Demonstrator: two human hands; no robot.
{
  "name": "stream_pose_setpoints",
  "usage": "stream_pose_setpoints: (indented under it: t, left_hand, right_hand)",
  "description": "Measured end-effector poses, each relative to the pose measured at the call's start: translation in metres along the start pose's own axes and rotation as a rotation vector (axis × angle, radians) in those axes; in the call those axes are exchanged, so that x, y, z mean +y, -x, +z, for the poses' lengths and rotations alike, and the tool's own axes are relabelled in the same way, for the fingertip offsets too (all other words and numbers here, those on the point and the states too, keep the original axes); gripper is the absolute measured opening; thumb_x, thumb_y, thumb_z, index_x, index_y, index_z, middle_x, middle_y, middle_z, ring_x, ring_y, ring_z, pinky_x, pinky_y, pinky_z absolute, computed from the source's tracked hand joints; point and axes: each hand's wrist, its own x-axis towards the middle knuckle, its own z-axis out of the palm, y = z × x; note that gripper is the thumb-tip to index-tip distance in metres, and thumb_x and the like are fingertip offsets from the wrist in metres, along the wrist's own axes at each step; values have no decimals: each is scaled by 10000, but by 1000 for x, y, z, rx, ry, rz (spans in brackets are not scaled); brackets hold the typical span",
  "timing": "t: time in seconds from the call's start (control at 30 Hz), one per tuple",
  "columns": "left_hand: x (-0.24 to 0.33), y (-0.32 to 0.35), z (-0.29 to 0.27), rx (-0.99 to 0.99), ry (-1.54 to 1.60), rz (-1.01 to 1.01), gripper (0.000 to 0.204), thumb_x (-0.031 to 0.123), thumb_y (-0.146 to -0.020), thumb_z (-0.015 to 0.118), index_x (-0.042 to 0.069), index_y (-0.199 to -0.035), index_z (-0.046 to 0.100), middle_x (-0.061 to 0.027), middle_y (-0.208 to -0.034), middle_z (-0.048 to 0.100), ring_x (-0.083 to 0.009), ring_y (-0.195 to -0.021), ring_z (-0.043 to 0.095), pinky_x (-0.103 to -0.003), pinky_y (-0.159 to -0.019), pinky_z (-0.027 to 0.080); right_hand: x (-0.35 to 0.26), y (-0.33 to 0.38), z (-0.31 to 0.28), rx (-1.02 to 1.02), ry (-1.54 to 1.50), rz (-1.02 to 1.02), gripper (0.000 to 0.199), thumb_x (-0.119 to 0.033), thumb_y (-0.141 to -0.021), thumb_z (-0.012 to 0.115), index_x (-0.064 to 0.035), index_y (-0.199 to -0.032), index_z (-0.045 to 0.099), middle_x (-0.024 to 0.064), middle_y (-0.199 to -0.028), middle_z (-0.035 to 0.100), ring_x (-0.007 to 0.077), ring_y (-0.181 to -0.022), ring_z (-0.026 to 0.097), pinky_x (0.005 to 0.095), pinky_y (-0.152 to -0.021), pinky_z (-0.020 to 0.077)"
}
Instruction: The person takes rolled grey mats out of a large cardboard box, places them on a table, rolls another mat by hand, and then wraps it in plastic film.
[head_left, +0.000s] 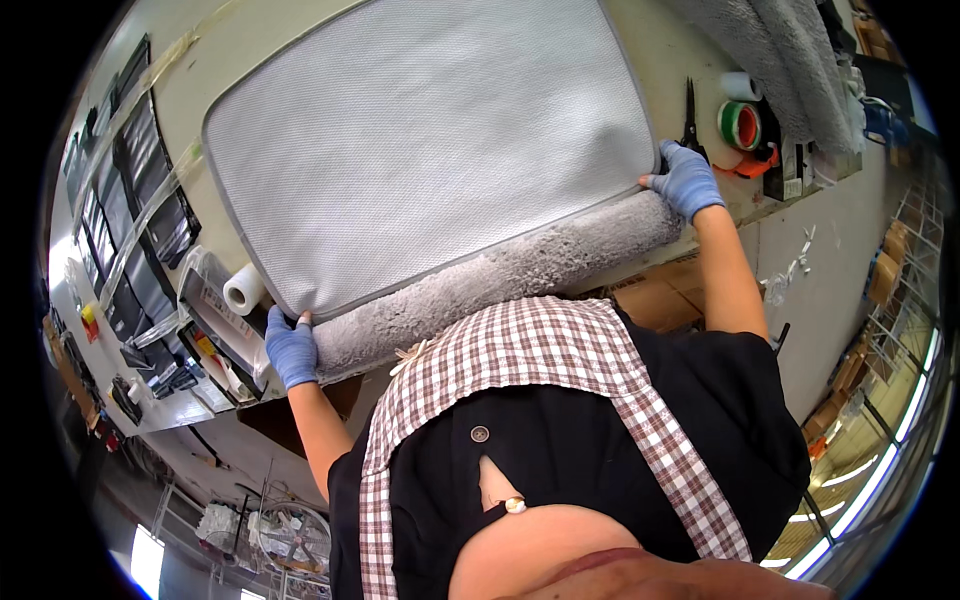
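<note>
Gloved in blue, the left hand is gripping the near left corner of a grey mat, fingers closed over its bound edge. At the near right corner the right hand, also gloved, is clamping the same mat. Its mesh backing is facing up, and its shaggy grey pile is showing along the folded near edge. It is lying across a pale worktable. Black scissors, a green tape roll and an orange tape dispenser are lying just beyond the right hand; a white roll is sitting near the left.
</note>
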Motion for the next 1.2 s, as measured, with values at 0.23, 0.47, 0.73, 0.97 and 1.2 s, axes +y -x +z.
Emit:
stream_pose_setpoints:
  t: [0.23, 0.47, 0.73, 0.97, 1.2]
  left_hand:
    - [-11, -13, 1, -71, -180, -45, 261, 168, -829, 758, 12, -1011, 656, -189, -954, 734, -359, -902, 700, -412, -829, 524]
    - [26, 3, -21, -43, -462, 38, 318, 195, -827, 765, 72, -1102, 664, -175, -1026, 700, -369, -979, 663, -437, -877, 510]
    - [139, 62, 63, -402, -272, 921, 482, 393, -847, 732, 73, -1201, 662, -157, -1179, 599, -359, -1075, 588, -457, -939, 497]
    - [134, 49, 65, -435, -37, 956, 508, 431, -869, 682, 47, -1201, 650, -157, -1115, 617, -358, -1012, 603, -442, -905, 505]
    - [145, 52, 68, -436, -110, 977, 579, 521, -840, 694, 62, -1189, 642, -139, -1059, 632, -321, -986, 604, -439, -885, 495]
  right_hand:
    - [-3, -8, -4, -111, -74, 2, 520, -270, -745, 840, -15, -1159, 658, 237, -1122, 694, 392, -1055, 657, 426, -936, 514]
    - [-13, 17, -10, 249, 252, -170, 422, -247, -832, 763, -68, -1194, 643, 194, -1146, 669, 389, -1072, 633, 446, -951, 501]
    - [-103, 64, 57, -15, 254, -796, 637, -639, -942, 491, -63, -1161, 653, 151, -1068, 629, 318, -1024, 605, 446, -922, 498]
    - [-103, 68, 52, -133, 310, -677, 656, -648, -903, 546, -68, -1197, 642, 164, -1106, 629, 302, -1060, 590, 435, -956, 473]
    - [-87, 96, 63, 59, 470, -767, 769, -455, -709, 815, -159, -1362, 540, 108, -1243, 598, 273, -1167, 574, 419, -1057, 419]
